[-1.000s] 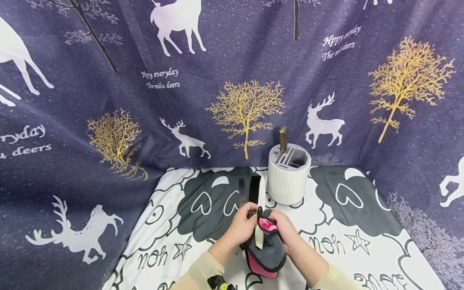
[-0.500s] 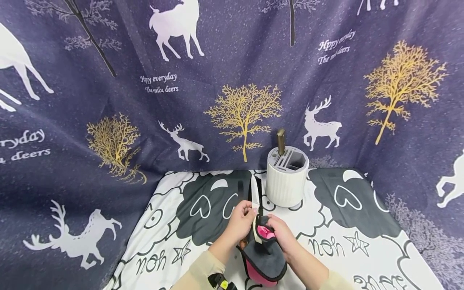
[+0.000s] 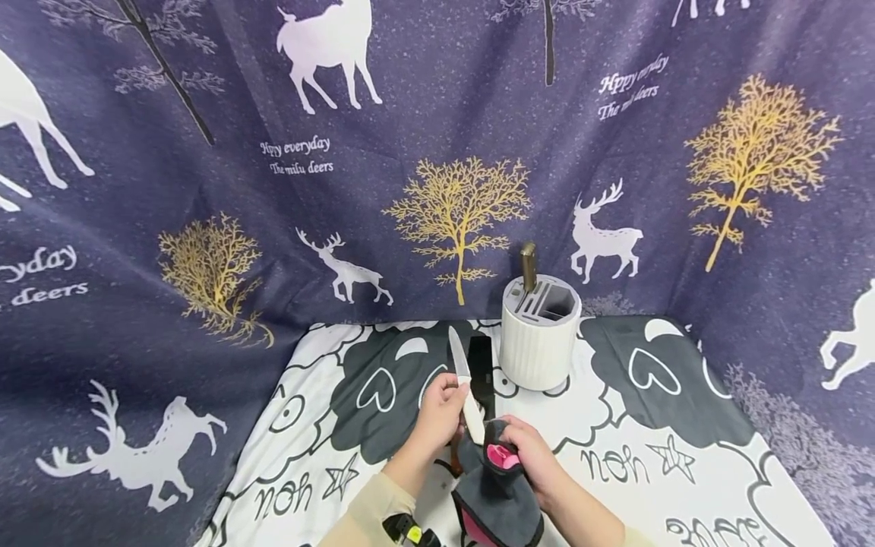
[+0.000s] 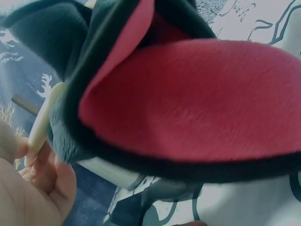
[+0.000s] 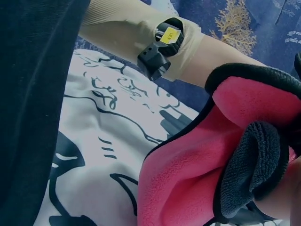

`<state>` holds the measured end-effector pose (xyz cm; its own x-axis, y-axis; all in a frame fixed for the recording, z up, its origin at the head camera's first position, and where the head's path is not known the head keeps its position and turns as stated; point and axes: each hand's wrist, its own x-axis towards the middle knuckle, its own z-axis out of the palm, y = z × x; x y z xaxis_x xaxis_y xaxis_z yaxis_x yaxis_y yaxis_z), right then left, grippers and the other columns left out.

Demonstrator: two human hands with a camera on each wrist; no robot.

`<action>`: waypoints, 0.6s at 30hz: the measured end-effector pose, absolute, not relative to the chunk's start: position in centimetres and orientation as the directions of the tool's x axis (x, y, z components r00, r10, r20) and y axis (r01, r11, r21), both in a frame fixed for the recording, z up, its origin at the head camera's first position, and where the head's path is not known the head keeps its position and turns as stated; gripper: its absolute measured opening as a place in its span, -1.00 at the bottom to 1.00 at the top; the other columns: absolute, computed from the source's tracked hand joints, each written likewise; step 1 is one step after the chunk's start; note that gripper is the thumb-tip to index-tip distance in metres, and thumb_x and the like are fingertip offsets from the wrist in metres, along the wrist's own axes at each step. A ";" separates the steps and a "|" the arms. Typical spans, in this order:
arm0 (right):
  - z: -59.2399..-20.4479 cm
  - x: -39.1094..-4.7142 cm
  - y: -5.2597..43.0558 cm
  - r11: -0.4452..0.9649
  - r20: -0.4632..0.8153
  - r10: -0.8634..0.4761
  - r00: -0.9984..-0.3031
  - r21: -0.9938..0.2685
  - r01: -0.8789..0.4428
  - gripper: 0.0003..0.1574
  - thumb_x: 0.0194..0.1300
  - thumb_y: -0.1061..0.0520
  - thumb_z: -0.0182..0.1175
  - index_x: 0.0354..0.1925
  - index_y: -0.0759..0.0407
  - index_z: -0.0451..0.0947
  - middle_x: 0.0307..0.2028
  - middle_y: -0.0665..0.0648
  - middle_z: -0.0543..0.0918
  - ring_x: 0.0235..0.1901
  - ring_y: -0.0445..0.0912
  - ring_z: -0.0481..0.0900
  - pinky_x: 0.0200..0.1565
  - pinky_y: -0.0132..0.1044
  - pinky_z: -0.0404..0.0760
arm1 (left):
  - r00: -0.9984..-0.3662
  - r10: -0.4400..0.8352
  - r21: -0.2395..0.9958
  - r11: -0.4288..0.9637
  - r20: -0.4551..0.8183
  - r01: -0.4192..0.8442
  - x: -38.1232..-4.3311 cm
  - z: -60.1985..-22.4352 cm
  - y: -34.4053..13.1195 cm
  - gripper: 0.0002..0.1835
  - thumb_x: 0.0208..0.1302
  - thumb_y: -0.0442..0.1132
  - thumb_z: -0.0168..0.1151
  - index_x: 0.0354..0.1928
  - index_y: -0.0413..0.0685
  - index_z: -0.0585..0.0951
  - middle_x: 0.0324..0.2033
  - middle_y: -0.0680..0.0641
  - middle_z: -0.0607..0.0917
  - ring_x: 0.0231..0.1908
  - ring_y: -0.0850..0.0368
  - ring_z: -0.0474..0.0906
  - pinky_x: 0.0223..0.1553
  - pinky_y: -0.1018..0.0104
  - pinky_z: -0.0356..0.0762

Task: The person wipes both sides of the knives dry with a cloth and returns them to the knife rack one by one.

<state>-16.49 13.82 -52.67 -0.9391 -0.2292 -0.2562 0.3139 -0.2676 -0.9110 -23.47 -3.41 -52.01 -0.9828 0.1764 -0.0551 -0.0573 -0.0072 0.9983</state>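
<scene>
My left hand (image 3: 440, 410) pinches a kitchen knife (image 3: 472, 410) by its cream-white handle, near where the blade starts. The silvery blade points up and away from me. My right hand (image 3: 533, 456) grips a grey-and-pink cleaning cloth (image 3: 502, 494) with black edging, bunched near the butt of the handle. In the left wrist view the cloth's pink side (image 4: 197, 99) covers much of the picture, with the handle (image 4: 44, 117) between the fingers at left. In the right wrist view the cloth (image 5: 188, 174) hangs in folds beside the right hand (image 5: 282, 193).
A white ribbed knife block (image 3: 538, 342) stands behind the hands, to the right, with a brown-handled knife (image 3: 529, 266) in its slotted top. A black, flat, blade-like thing (image 3: 481, 361) lies beside it on the patterned cloth. A dark blue printed curtain (image 3: 383, 190) hangs behind.
The knife has come out from the cloth's fold and moved left, its handle now largely showing and its blade tilted left. The cloth has opened and hangs slightly lower.
</scene>
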 end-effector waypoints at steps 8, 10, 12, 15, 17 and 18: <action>-52.9 -15.8 16.9 -0.326 -0.201 -0.203 -0.958 -0.909 0.260 -0.56 0.28 0.35 -0.10 -0.20 -0.06 0.62 -0.36 -0.16 0.64 -0.37 -0.25 0.56 -0.28 -0.42 0.58 | -0.967 0.185 0.975 -0.106 -0.173 -0.195 -24.1 -52.5 -5.2 -0.69 0.64 -0.08 -0.04 0.23 -0.07 0.29 -0.53 -0.09 0.72 -0.73 0.19 0.61 -0.67 0.29 0.61; -52.8 -15.6 18.4 -0.339 -0.180 -0.194 -0.964 -0.910 0.238 -0.53 0.31 0.35 -0.13 -0.19 -0.11 0.63 -0.36 -0.18 0.65 -0.37 -0.27 0.57 -0.29 -0.43 0.60 | -0.960 0.207 0.968 -0.121 -0.191 -0.219 -24.0 -52.6 -5.6 -0.71 0.66 -0.07 -0.09 0.23 -0.03 0.25 -0.49 -0.12 0.74 -0.71 0.18 0.63 -0.68 0.29 0.62; -52.9 -15.5 20.1 -0.335 -0.159 -0.169 -0.973 -0.919 0.209 -0.49 0.33 0.36 -0.15 -0.17 -0.13 0.63 -0.35 -0.18 0.65 -0.37 -0.28 0.58 -0.31 -0.44 0.61 | -0.949 0.235 0.956 -0.154 -0.210 -0.250 -24.0 -52.7 -6.0 -0.73 0.67 -0.07 -0.14 0.22 0.01 0.21 -0.43 -0.14 0.74 -0.68 0.16 0.65 -0.68 0.29 0.61; -53.0 -15.5 22.6 -0.286 -0.156 -0.062 -0.986 -0.944 0.167 -0.48 0.35 0.36 -0.14 -0.16 -0.16 0.64 -0.32 -0.18 0.66 -0.35 -0.28 0.59 -0.30 -0.44 0.62 | -0.932 0.287 0.935 -0.206 -0.223 -0.288 -24.0 -52.8 -6.5 -0.72 0.68 -0.07 -0.20 0.23 -0.01 0.16 -0.39 -0.15 0.68 -0.58 0.09 0.72 -0.65 0.26 0.64; -53.1 -15.5 24.6 -0.244 -0.165 0.015 -0.986 -0.957 0.156 -0.48 0.38 0.35 -0.12 -0.18 -0.19 0.65 -0.31 -0.20 0.67 -0.33 -0.29 0.60 -0.27 -0.44 0.63 | -0.922 0.315 0.923 -0.232 -0.226 -0.306 -23.9 -52.7 -6.8 -0.70 0.67 -0.08 -0.22 0.24 -0.03 0.14 -0.36 -0.16 0.65 -0.51 0.03 0.75 -0.63 0.24 0.66; -53.1 -15.5 25.6 -0.216 -0.173 0.056 -0.983 -0.964 0.157 -0.48 0.39 0.34 -0.10 -0.20 -0.23 0.66 -0.29 -0.22 0.67 -0.31 -0.31 0.60 -0.25 -0.45 0.63 | -0.918 0.326 0.920 -0.240 -0.225 -0.310 -23.8 -52.6 -6.9 -0.69 0.66 -0.09 -0.22 0.26 -0.05 0.13 -0.35 -0.16 0.64 -0.48 0.01 0.76 -0.62 0.23 0.67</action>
